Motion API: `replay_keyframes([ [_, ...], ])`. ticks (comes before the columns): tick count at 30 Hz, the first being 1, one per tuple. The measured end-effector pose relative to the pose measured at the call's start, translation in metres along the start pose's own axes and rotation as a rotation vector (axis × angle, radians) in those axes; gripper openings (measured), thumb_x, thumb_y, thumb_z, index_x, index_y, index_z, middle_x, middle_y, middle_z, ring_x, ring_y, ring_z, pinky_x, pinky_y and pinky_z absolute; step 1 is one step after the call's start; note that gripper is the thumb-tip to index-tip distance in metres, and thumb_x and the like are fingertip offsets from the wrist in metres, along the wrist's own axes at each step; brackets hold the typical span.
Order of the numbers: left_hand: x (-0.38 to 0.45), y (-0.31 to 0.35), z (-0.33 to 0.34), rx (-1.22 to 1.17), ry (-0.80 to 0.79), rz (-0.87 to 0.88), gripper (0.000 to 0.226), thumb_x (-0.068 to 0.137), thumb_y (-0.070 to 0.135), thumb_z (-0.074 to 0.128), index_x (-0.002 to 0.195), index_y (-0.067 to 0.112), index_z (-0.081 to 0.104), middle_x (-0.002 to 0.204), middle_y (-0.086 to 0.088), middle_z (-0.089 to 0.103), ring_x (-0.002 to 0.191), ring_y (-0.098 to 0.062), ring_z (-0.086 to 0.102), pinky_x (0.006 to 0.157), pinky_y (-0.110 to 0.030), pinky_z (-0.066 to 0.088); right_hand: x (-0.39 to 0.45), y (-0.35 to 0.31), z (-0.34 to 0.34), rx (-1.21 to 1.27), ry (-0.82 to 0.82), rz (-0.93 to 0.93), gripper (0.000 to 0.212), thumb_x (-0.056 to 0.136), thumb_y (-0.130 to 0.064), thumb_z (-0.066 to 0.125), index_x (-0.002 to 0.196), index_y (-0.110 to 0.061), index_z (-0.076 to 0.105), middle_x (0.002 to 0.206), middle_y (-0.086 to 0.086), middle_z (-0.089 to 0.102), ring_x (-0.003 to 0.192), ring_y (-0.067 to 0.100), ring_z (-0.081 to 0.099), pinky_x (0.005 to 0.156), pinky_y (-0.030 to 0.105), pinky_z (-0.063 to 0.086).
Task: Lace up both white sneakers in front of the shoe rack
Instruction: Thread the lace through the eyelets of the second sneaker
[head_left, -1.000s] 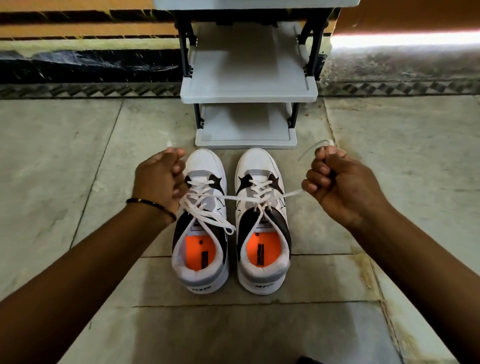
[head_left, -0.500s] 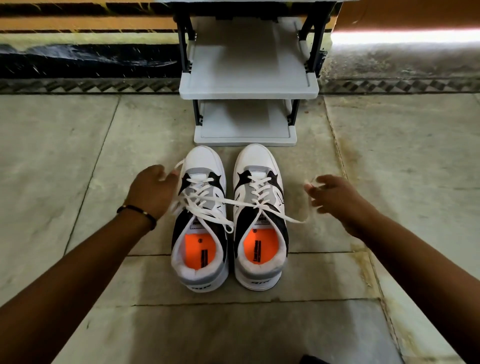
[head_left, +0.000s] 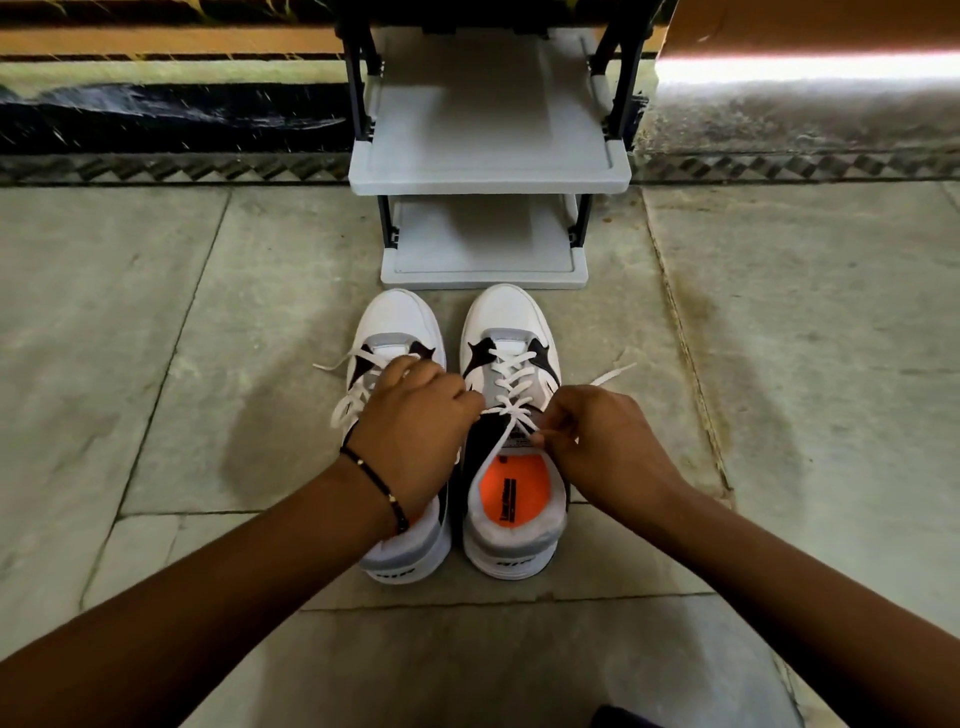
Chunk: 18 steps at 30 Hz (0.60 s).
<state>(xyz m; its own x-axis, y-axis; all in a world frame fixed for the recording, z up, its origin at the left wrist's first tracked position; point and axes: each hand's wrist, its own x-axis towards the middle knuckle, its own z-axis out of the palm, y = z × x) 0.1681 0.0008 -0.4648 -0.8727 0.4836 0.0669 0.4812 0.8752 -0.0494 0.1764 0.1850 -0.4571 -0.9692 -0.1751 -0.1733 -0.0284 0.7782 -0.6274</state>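
Two white sneakers with black and grey panels stand side by side on the floor, toes toward the rack. The right sneaker (head_left: 511, 332) shows its orange insole and a white lace (head_left: 511, 387) crossed up its front. My left hand (head_left: 415, 431) lies over the left sneaker (head_left: 397, 317) and pinches the right sneaker's lace near its top left eyelet. My right hand (head_left: 597, 441) pinches the same lace at the tongue. A loose lace end (head_left: 615, 373) trails past my right hand. The left sneaker's laces (head_left: 337, 366) spill out to the left.
A grey two-shelf shoe rack (head_left: 488, 176) with black posts stands just beyond the toes, against a dark wall base. Stone floor tiles (head_left: 156, 338) spread to both sides. A dark item (head_left: 623, 717) shows at the bottom edge.
Both hands came inward from wide apart, where they pulled the lace ends out sideways. They now meet over the right sneaker's upper eyelets, and the lace is slack.
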Motion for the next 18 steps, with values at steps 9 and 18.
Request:
replay_keyframes([
  [9,-0.001,-0.015,-0.01,0.008,0.01,-0.002,0.026,0.061,0.006,0.047,0.065,0.024,0.066,0.06,0.003,0.068,0.068,-0.022,0.068,0.095,-0.038,0.024,0.016,0.024,-0.02,-0.424,-0.056,-0.381,0.026,0.078,0.007,0.053,0.092,-0.014,0.06,0.084,0.007,0.065,0.073,0.029,0.063,0.051,0.031,0.043],
  [18,-0.006,-0.017,-0.002,-0.076,-0.017,0.004,0.042,0.065,0.012,0.023,0.067,0.026,0.063,0.061,0.005,0.066,0.062,-0.02,0.066,0.094,-0.044,0.045,0.014,0.033,-0.011,-0.4,-0.087,-0.355,0.033,0.074,0.009,0.048,0.094,-0.013,0.062,0.091,0.006,0.067,0.084,0.029,0.064,0.057,0.032,0.044],
])
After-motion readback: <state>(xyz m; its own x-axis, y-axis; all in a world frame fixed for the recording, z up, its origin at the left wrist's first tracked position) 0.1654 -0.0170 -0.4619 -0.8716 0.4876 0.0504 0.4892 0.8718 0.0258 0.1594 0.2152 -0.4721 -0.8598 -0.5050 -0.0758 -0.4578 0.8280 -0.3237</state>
